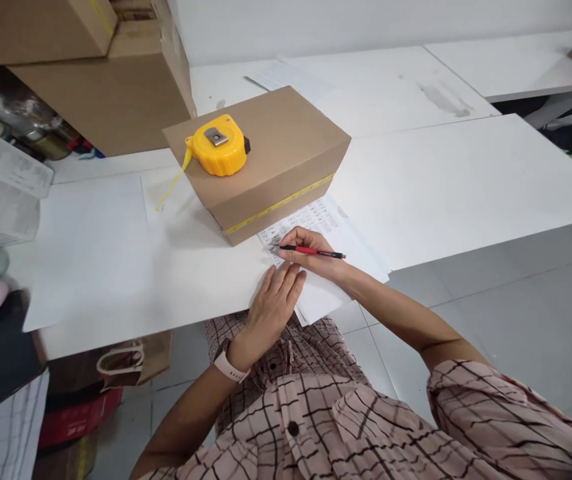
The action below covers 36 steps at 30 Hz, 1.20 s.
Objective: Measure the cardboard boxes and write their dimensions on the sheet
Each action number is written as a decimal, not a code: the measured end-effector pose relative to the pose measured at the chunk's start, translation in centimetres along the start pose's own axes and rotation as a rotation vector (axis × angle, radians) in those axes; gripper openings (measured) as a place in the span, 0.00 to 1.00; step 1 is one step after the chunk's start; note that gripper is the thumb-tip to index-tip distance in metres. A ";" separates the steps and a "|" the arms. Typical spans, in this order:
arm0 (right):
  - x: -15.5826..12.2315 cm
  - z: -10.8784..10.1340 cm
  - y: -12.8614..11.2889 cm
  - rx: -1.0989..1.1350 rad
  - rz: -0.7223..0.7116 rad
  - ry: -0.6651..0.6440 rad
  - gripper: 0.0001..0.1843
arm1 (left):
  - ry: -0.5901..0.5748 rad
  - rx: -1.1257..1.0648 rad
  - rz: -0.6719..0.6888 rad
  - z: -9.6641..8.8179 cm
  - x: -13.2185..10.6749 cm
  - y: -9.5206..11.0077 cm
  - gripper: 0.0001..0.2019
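Observation:
My right hand [307, 251] grips a red and black pen [313, 251], its tip against a printed sheet of paper [329, 220]. Flat on the lower part of the papers, fingers stretched out, lies my left hand [277, 300], with a pale watch band at the wrist. Just beyond both hands stands a closed brown cardboard box [286, 133], partly over the sheets. A yellow tape measure [221, 150] rests on top of it near the left end, a short length of its tape hanging over the edge. Yellow printed tape runs along the box's near side.
Larger cardboard boxes [111, 87] are stacked at the back left. A blank white sheet [96, 233] lies on the white table [446, 180] to the left. A dark phone-like slab [6, 347] sits at the far left edge. Another paper [286, 77] lies behind the box.

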State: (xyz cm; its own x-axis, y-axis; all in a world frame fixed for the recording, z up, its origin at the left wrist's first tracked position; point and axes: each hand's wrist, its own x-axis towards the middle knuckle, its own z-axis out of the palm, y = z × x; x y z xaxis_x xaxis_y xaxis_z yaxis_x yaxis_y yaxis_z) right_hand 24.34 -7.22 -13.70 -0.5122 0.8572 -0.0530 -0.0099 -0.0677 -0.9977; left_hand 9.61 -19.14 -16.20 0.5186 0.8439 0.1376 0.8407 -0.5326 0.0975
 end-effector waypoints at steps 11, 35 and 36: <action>-0.8 -0.2 0.7 -0.167 -0.102 0.095 0.17 | 0.311 -0.098 -0.127 2.1 0.0 0.9 0.21; -0.9 -0.4 1.0 -0.400 -0.218 0.122 0.13 | 0.423 0.001 -0.107 1.8 0.5 0.9 0.16; -0.9 -0.4 1.0 -0.404 -0.222 0.118 0.13 | 0.428 -0.001 -0.102 1.8 0.6 0.9 0.16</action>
State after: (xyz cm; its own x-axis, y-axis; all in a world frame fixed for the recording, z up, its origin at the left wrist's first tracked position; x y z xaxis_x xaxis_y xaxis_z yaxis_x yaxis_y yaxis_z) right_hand 25.13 -7.90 -14.70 -0.4340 0.8823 0.1823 0.2386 0.3077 -0.9211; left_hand 10.90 -19.01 -17.83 0.3215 0.7890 0.5235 0.8839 -0.4484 0.1329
